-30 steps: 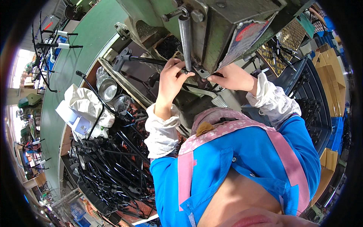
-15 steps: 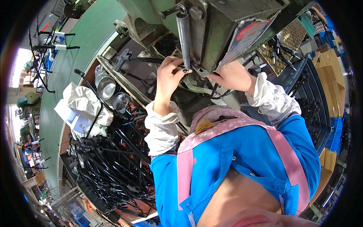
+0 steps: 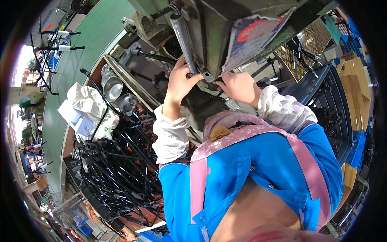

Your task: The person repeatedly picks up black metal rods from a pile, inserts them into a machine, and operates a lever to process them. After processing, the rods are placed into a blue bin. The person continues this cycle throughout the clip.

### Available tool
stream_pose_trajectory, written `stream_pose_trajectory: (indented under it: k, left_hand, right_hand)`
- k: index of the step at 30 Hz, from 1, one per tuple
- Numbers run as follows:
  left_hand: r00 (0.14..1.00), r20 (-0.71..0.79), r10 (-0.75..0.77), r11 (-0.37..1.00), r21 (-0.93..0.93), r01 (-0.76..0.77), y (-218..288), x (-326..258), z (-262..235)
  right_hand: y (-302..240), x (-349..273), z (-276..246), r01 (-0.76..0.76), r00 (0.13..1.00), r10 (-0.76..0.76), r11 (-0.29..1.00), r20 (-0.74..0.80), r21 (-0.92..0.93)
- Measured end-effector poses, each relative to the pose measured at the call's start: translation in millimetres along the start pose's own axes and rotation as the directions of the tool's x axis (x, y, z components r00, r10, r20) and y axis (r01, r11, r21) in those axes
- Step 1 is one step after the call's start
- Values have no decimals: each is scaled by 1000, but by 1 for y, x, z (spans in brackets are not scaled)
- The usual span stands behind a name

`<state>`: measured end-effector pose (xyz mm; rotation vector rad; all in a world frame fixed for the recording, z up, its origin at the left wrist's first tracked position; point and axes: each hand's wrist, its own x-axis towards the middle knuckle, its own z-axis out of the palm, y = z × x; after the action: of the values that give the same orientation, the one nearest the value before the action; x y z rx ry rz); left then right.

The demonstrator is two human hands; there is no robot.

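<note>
My left hand (image 3: 180, 84) is closed at the end of a black tube (image 3: 158, 57), which reaches out to the left and carries a dark fitting at its far end. Just right of its fingers hangs a coil spring (image 3: 182, 42) on the green machine (image 3: 209, 38). Under the machine's head, my right hand (image 3: 242, 88) has its fingers curled, thumb toward the left hand. What lies between its fingers is hidden. Both hands are close together by the machine's lower parts, and a small metal piece (image 3: 208, 77) shows between them.
A heap of black tubes (image 3: 121, 169) fills a bin at my left. Beside it are a white cloth bag (image 3: 86, 105), a metal bowl (image 3: 113, 89) and a green table (image 3: 60, 113). At my right stand a dark plastic crate (image 3: 340, 92) and cardboard boxes (image 3: 354, 88).
The view has shifted slightly, and the machine and spring sit further left in it. My right hand has drawn nearer my left; the dark curved part below it no longer shows.
</note>
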<state>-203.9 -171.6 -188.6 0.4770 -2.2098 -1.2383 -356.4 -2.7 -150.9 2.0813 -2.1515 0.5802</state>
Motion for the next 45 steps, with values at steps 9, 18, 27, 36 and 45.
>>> stream_pose_trajectory:
  k: [9,18,27,36,45]
  left_hand:
    - [993,-115,-42,992,-121,28,14,-4,8]
    - [937,-347,51,989,147,1,39,-24,20]
    - [761,-555,-335,941,-160,297,0,-133,89]
    - [776,-473,-417,909,-211,360,-10,-192,115]
    - [735,-476,-483,876,-266,403,-8,-215,120]
  right_hand:
    - [8,6,-4,-15,988,2,996,153,83]
    - [26,-10,-19,31,967,-58,993,248,113]
    - [7,-12,-15,-80,978,86,996,192,-38]
    - [0,-17,-8,-112,984,122,991,128,-79]
    - [3,-17,-8,-95,984,103,994,143,-62]
